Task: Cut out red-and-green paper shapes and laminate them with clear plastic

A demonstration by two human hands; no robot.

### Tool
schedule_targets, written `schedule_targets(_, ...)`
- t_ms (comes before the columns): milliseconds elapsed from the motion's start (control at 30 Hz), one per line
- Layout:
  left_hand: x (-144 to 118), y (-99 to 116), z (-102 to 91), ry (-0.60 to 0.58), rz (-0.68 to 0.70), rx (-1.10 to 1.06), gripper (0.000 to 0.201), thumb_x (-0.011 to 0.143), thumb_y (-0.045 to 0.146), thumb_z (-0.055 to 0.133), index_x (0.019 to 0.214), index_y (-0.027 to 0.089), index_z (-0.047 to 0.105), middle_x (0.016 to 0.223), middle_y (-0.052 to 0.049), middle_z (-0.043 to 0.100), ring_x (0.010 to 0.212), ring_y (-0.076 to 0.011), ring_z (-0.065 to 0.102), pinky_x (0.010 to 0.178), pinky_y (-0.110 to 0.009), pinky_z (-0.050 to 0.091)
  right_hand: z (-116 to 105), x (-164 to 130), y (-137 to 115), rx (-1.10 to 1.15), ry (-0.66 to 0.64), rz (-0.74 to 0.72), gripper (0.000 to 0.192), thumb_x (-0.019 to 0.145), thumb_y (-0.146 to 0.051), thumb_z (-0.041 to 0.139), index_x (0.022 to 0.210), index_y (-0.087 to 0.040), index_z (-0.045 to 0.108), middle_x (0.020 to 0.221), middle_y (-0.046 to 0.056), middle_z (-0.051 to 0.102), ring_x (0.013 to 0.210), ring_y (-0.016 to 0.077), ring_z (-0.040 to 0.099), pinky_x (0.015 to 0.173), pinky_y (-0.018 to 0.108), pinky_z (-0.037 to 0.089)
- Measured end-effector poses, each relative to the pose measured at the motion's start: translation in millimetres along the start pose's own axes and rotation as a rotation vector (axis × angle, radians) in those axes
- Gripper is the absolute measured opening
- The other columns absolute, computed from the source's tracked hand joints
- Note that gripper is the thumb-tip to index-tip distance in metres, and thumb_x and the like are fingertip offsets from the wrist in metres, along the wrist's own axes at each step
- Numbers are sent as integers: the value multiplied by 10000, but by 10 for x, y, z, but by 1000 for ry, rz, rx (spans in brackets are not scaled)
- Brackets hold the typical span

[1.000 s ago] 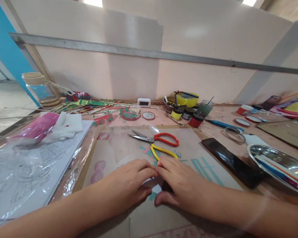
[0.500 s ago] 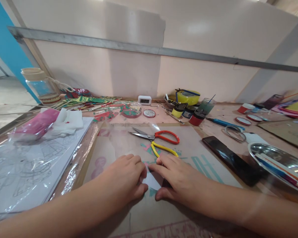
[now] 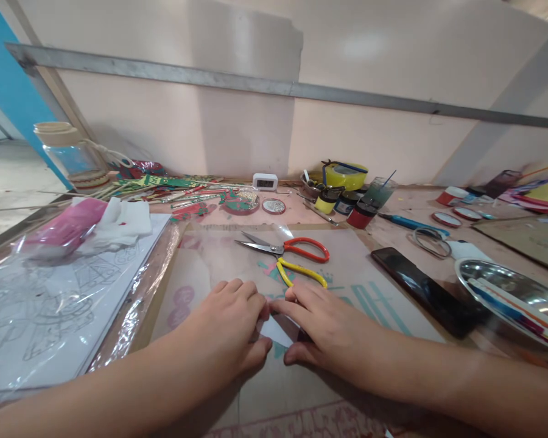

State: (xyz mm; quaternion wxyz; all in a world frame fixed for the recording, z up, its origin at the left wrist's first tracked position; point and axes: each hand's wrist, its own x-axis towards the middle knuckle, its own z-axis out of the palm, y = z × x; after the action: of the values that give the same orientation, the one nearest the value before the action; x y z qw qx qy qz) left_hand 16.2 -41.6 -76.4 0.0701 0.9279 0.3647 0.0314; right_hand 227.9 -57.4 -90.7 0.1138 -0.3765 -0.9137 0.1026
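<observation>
Both your hands sit lower-center of the frame: left hand (image 3: 231, 322) and right hand (image 3: 322, 325), fingertips pinching a small white paper (image 3: 276, 331) flat on the brown sheet (image 3: 219, 255). Scissors (image 3: 285, 248) lie just above, mid-frame, w/ a phone (image 3: 427, 291) right of center.

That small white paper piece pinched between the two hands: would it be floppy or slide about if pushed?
The small white paper piece looks thin and flat, so probably floppy and very light. The left hand and right hand both press it onto the glossy clear plastic sheet, where it may slip easily.
</observation>
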Motion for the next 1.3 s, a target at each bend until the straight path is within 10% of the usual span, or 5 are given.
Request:
schedule_targets(533,-11,24,28,20,-20,50,216,855,207,526,979,109,672,930,-127,656,912,-314,617,866,-496,503,-2,-3,-12,118,-86,95,583,829,-363,792,1314,-178,525,1061,72,569,954,246,567,804,375,496)
schedule_targets(1000,32,-3,17,30,28,-156,135,861,284,604,890,153,612,910,-61,622,880,-247,592,838,-421,486,70,-8,-19,30,47,-8,66,885,-171,634,914,-113,623,886,84,596,820,224,548,751,373,495)
schedule_targets(1133,6,-37,-53,12,77,-121,378,785,465,752,963,151,639,963,-73,637,905,-265,597,798,-404,496,-1,-27,-35,86,-12,21,293,887,-354,705,1033,-117,613,1005,108,604,921,255,562,817,412,510)
schedule_targets(1300,-50,-23,-51,26,168,55,57,850,250,697,864,195,695,930,-71,675,950,-267,601,864,-405,486,-87,-22,-69,112,-51,67,462,854,-381,758,1194,-133,568,1111,118,593,1014,264,575,886,426,516)
